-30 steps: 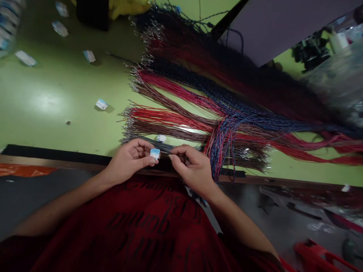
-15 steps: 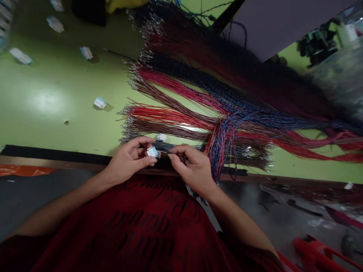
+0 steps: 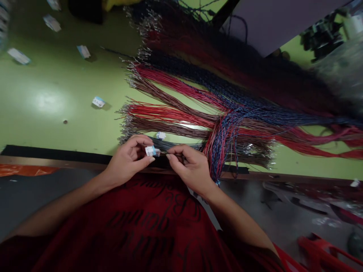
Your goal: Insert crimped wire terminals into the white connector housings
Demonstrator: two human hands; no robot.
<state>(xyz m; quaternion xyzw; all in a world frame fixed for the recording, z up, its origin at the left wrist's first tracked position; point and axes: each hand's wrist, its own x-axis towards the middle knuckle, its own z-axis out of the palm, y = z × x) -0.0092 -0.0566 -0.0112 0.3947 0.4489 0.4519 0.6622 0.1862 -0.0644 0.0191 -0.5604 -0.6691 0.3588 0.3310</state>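
Pinching the connector [image 3: 151, 151] at the table's [image 3: 70, 87] near edge, the left hand [image 3: 129, 156] has just turned it, so one end now faces the right hand [image 3: 193, 166], seemingly better lined up. The right fingertips press together; anything between them is too small to tell. A white block [image 3: 161, 135] lies just beyond; wires [image 3: 224, 139] crowd the right; loose connectors [image 3: 98, 101] lie left.

The light is dim, with a soft whitish glare on the green workbench [image 3: 36, 132] toward its left edge. A loose connector [image 3: 98, 102] throws a faint shadow rightward, as if lit from the left. Toward the far edge, the wires [image 3: 198, 49] sink into murk; at the right edge, a plastic bag [image 3: 343, 64] blurs hazily. The held connector [image 3: 152, 151] looks soft, its markings illegible.
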